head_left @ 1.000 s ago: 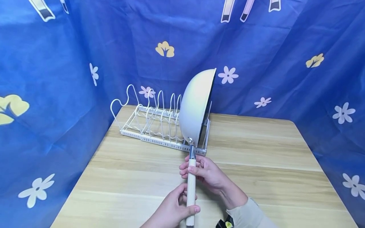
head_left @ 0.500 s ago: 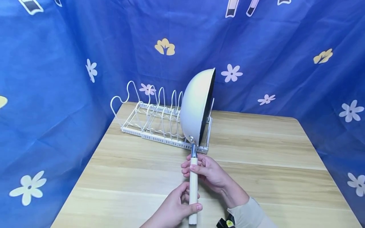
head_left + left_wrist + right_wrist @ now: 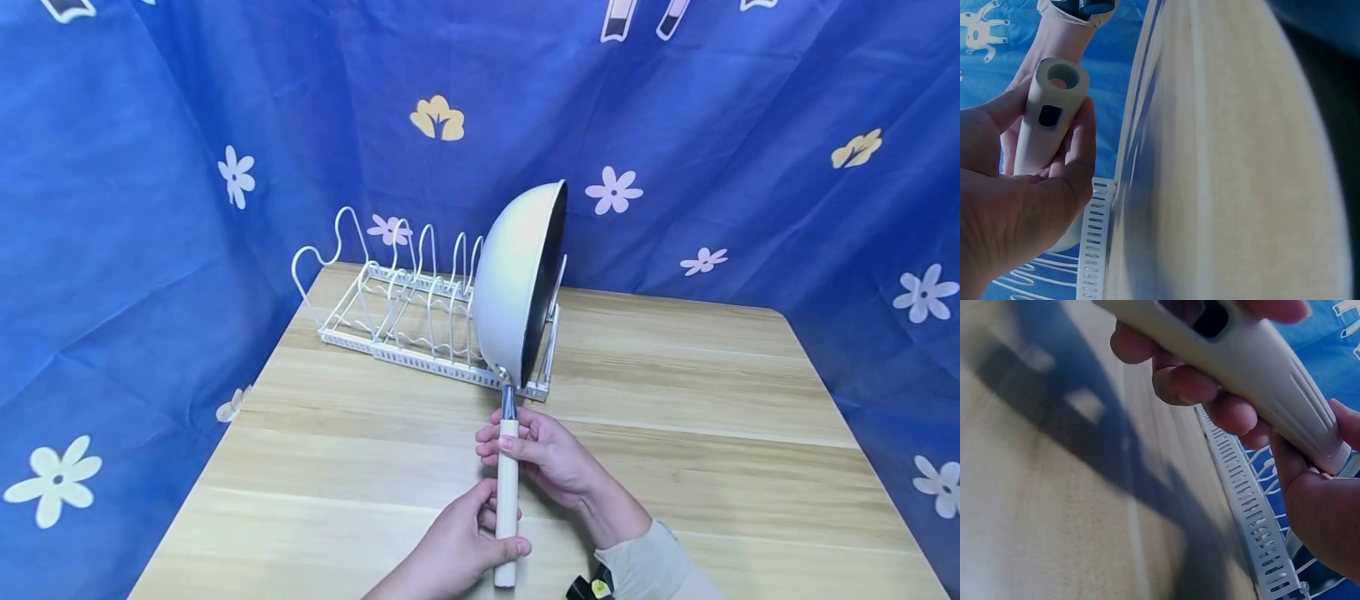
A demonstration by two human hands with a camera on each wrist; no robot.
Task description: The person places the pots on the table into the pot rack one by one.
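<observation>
A wok (image 3: 512,283), pale outside and dark inside, stands on edge at the right end of a white wire pan rack (image 3: 435,364), its hollow facing right. Its cream handle (image 3: 507,483) points toward me, joined by a shiny metal neck. My left hand (image 3: 461,542) pinches the handle near its tail end, thumb on top. Farther up, my right hand (image 3: 558,462) grips the handle close to the neck. In the left wrist view the handle's hollow end (image 3: 1060,78) shows. Part of the rack is hidden behind the wok.
The rack's wire dividers (image 3: 427,300) stand in a row left of the wok. Under everything lies a wood-grain table (image 3: 712,450). A blue patterned cloth (image 3: 495,92) hangs behind and at both sides. A small black object (image 3: 592,586) sits by the right sleeve.
The head view has shifted slightly. Both hands stay on the handle, and the wok stays nearly in place at the rack's right end.
</observation>
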